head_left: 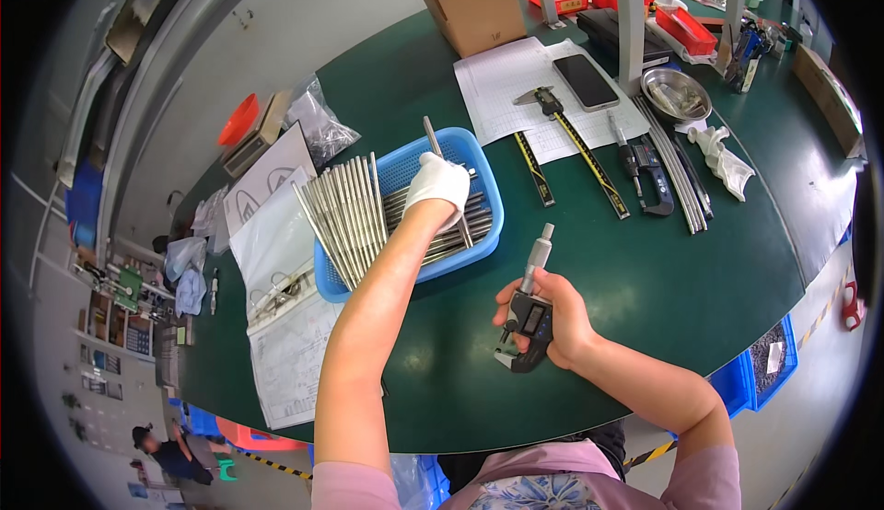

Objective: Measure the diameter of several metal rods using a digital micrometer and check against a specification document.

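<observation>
My left hand (pixel 438 185), in a white glove, is closed around a steel rod (pixel 431 134) that sticks out above and below the fist. It is over a blue plastic basket (pixel 494 199) with perforated walls. Inside lie several more steel rods (pixel 475 218), and a row of lighter rods (pixel 343 206) leans across the basket's left side. My bare right hand (pixel 564 318) grips a digital micrometer (pixel 531 317), its thimble pointing away from me and its C-frame toward me. Nothing sits between the jaws, as far as I can see.
Right of the basket lie a digital caliper (pixel 578 146), a second micrometer (pixel 649 174), thin metal strips (pixel 670 171) and a crumpled white glove (pixel 723 158). A phone (pixel 587 82) rests on paper sheets (pixel 493 82). Behind stands a cardboard box (pixel 471 8); drawings (pixel 290 363) lie at left.
</observation>
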### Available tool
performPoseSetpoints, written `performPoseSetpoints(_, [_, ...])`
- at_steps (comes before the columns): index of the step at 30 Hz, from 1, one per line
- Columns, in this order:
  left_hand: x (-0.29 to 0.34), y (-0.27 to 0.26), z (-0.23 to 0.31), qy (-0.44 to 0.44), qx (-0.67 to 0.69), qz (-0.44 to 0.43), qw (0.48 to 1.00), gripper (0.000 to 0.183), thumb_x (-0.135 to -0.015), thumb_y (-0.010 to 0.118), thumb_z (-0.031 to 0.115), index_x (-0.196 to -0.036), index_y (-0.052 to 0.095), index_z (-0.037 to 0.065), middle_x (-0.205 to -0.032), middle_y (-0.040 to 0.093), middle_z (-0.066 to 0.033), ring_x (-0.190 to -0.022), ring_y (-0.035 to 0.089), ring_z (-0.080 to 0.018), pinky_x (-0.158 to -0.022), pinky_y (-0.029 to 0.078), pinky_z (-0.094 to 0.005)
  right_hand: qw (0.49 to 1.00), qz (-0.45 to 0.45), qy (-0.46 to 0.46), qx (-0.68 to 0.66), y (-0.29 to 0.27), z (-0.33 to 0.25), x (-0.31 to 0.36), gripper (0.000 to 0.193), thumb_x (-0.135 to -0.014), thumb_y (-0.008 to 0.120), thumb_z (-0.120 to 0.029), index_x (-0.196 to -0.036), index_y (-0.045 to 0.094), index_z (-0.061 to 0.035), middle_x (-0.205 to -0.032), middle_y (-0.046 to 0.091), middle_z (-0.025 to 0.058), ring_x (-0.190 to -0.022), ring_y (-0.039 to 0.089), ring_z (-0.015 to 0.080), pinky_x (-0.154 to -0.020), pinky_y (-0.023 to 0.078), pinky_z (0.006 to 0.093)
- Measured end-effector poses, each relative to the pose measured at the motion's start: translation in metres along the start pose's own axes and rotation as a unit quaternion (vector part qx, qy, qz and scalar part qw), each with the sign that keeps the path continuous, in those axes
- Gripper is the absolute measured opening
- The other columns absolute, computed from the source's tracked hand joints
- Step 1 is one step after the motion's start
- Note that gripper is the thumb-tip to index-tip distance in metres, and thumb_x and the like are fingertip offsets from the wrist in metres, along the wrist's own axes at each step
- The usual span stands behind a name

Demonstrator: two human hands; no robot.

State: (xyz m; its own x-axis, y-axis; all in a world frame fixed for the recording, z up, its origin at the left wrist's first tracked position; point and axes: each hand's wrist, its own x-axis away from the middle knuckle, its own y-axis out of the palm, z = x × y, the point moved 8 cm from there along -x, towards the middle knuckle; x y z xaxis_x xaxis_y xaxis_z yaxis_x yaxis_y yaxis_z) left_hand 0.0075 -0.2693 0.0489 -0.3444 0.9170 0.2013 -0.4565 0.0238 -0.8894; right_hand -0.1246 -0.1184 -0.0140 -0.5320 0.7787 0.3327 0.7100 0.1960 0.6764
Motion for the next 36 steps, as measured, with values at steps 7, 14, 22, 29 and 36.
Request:
performPoseSetpoints(7, [0.022, 0.009, -0.007, 0.049, -0.019, -0.014, 0.999, 0.051, -0.083, 0.025, 0.038, -0.108, 0.034, -0.005, -0.096, 0.051, -0.0289, -0.089, 0.052, -0.0377, -0.082, 0.038, -0.0419, 1.000, 0.016, 0.009, -0.002, -0.003, 0.003, 0.000, 0.046, -0.079, 0.030, -0.043, -0.083, 0.050, -0.0015, -0.068, 0.056, 0.0116, -0.042, 0.044, 0.0152, -0.041, 0.037, 0.0258])
performPoseSetpoints(14, [0.021, -0.054, -0.037, 0.059, -0.264, 0.135, 0.953, 0.036, -0.079, 0.040, 0.033, -0.089, 0.055, 0.002, -0.086, 0.058, -0.0189, -0.081, 0.057, -0.0308, -0.073, 0.044, -0.0369, 1.000, 0.019, 0.002, -0.003, -0.004, 0.002, 0.000, 0.049, -0.079, 0.028, -0.043, -0.085, 0.051, -0.0003, -0.070, 0.056, 0.0139, -0.042, 0.044, 0.0172, -0.043, 0.038, 0.0267])
performPoseSetpoints(22, [0.012, -0.038, -0.056, 0.039, -0.388, 0.095, 0.916, 0.020, -0.069, 0.048, 0.012, -0.079, 0.061, 0.001, -0.079, 0.060, -0.0184, -0.078, 0.059, -0.0287, -0.070, 0.046, -0.0372, 1.000, 0.013, -0.001, -0.004, -0.004, 0.002, 0.000, 0.045, -0.079, 0.031, -0.041, -0.084, 0.051, -0.0011, -0.070, 0.056, 0.0124, -0.042, 0.044, 0.0164, -0.043, 0.037, 0.0265])
performPoseSetpoints(29, [0.028, -0.100, -0.073, 0.115, -0.057, 0.248, 0.960, 0.029, -0.083, 0.039, 0.027, -0.075, 0.052, 0.002, -0.068, 0.056, -0.0132, -0.059, 0.054, -0.0254, -0.058, 0.043, -0.0341, 1.000, 0.002, 0.006, -0.010, -0.003, 0.002, 0.001, 0.044, -0.079, 0.030, -0.040, -0.084, 0.051, -0.0011, -0.070, 0.056, 0.0125, -0.041, 0.044, 0.0164, -0.042, 0.037, 0.0269])
performPoseSetpoints(36, [0.131, -0.050, -0.096, 0.096, 0.616, 0.063, 0.779, 0.034, -0.086, 0.040, 0.037, -0.060, 0.033, 0.015, -0.050, 0.029, 0.0057, -0.036, 0.023, -0.0022, -0.030, 0.018, -0.0162, 0.999, 0.018, 0.015, -0.025, -0.003, 0.001, 0.000, 0.060, -0.079, 0.020, -0.052, -0.080, 0.050, -0.0005, -0.065, 0.056, 0.0125, -0.038, 0.044, 0.0163, -0.038, 0.037, 0.0254])
